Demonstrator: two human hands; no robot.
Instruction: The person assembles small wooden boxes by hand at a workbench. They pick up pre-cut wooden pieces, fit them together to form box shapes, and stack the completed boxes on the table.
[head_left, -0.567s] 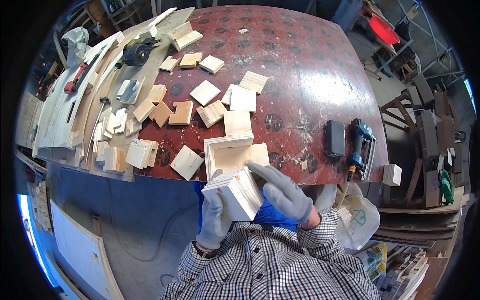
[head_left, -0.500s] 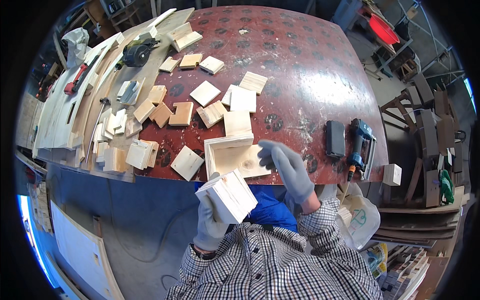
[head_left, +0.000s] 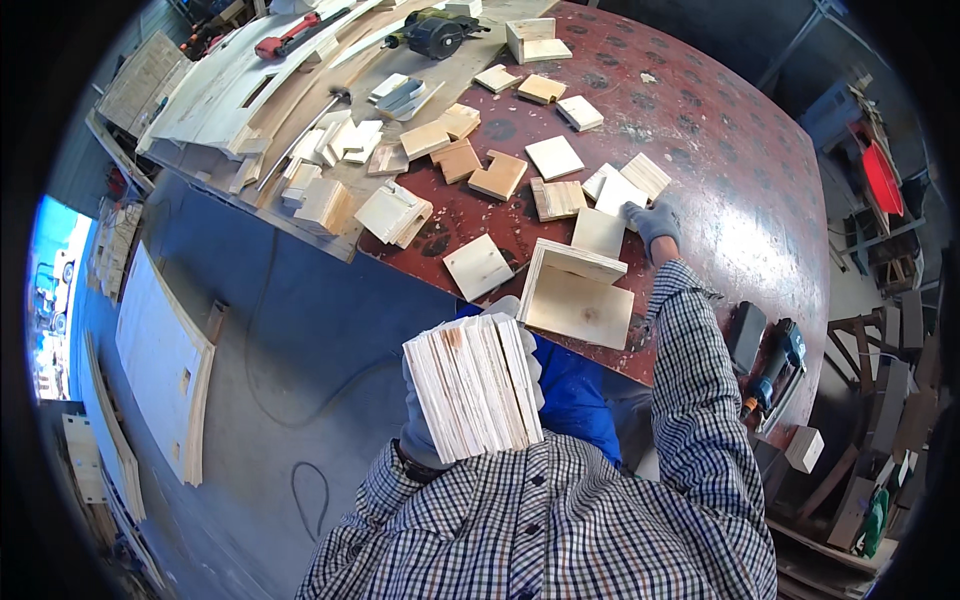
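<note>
Pale wood: a stack of thin boards (head_left: 473, 387), square cut, is held on edge close to the chest, just in front of the red table (head_left: 740, 150).

Left hand (head_left: 425, 435): gloved in grey, it is clenched around the stack from below and behind; mostly hidden by the boards.

Right hand (head_left: 652, 222): also gloved, arm stretched out over the table. The fingers lie on a loose board (head_left: 616, 194) beyond the open box. I cannot tell if they already grasp it or only touch it.

Change: a moment ago both hands were on the stack, near the table edge. Now the right hand has left it and has gone forward, and the stack rests in the left hand alone.

Meaning: I judge that the stack is being filled, one more board being collected for it, and many are still lying around.

Open box (head_left: 578, 295): a shallow wooden box, lying at the near edge of the table, between the stack and the right hand.

Other boards (head_left: 555, 157): spread over the table beyond the box, apart from each other.

Drill (head_left: 775, 362): at the table's right edge, beside a dark battery block (head_left: 745, 335), not touched.

Long planks (head_left: 250, 70): on the far left part of the table, with a dark power tool (head_left: 432, 30) on them.
</note>
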